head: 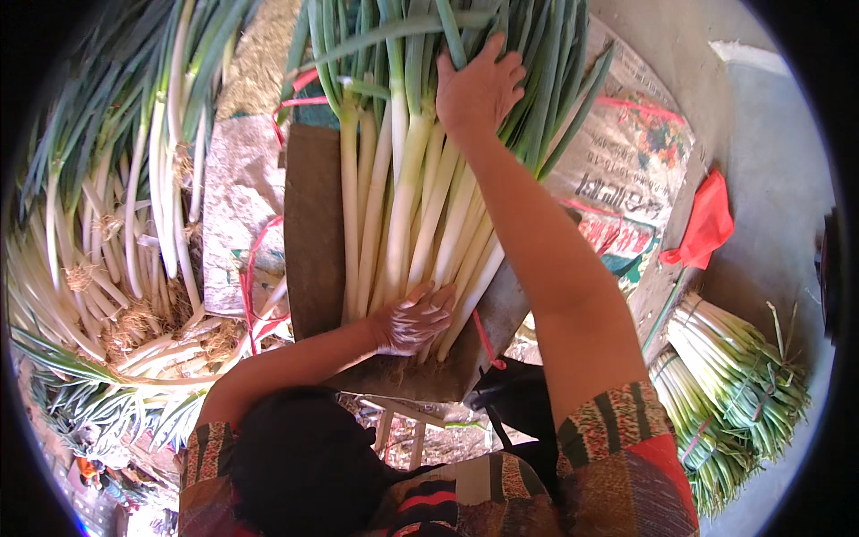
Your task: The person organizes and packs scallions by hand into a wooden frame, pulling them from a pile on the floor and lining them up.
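A thick bunch of large green onions (402, 201) lies before me over a dark board (312, 228), white stems towards me and green leaves away. My left hand (416, 321) rests on the lower stems near their root ends, fingers slightly spread, its skin marked with white smears. Further up, my right hand (482, 87) lies on the green leaves, thumb and fingers apart over them. Neither hand is closed round a stem as far as I can see. Red plastic ties (484, 342) show at the board's lower right edge and at both sides of the bunch.
Many loose green onions with roots (127, 268) are heaped at the left. Printed woven sacks (604, 161) lie under and beside the board. Tied bundles of green onions (731, 369) lie on the floor at right, below a red plastic bag (704, 221).
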Tool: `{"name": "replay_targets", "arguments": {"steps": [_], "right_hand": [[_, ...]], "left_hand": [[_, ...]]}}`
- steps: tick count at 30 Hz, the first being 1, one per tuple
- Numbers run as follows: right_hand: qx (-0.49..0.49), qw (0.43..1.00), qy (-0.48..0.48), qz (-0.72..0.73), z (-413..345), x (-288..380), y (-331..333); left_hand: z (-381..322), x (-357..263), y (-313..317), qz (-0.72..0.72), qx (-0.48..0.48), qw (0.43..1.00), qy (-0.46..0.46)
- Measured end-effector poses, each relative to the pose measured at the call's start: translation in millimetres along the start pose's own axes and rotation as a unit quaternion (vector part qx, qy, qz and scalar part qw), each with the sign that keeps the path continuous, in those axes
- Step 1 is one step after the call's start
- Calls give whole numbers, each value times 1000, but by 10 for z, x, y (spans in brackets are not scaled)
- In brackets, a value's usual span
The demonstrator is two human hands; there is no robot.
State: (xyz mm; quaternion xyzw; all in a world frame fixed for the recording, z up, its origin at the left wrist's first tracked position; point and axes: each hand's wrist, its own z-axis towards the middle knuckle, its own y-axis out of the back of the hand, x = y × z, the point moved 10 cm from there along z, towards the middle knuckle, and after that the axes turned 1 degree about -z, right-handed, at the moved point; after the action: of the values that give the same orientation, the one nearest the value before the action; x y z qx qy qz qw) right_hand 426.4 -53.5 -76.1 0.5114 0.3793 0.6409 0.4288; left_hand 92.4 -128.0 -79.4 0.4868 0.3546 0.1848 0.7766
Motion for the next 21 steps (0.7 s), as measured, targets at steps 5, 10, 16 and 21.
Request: {"name": "replay_targets", "arguments": {"steps": [5, 10, 16, 21], "right_hand": [[20, 999, -29, -23, -74, 87, -9], [2, 993, 12, 121, 279, -332, 200], [-27, 961, 240, 139, -201, 710, 1186], [57, 927, 368, 38, -412, 955, 552]], "left_hand": [[-413, -141, -632, -182, 57, 981, -29], [-224, 30, -372, -177, -36, 983, -27], [-340, 26, -301, -127, -51, 990, -32], [-98, 89, -266, -181, 49, 982, -10]]}}
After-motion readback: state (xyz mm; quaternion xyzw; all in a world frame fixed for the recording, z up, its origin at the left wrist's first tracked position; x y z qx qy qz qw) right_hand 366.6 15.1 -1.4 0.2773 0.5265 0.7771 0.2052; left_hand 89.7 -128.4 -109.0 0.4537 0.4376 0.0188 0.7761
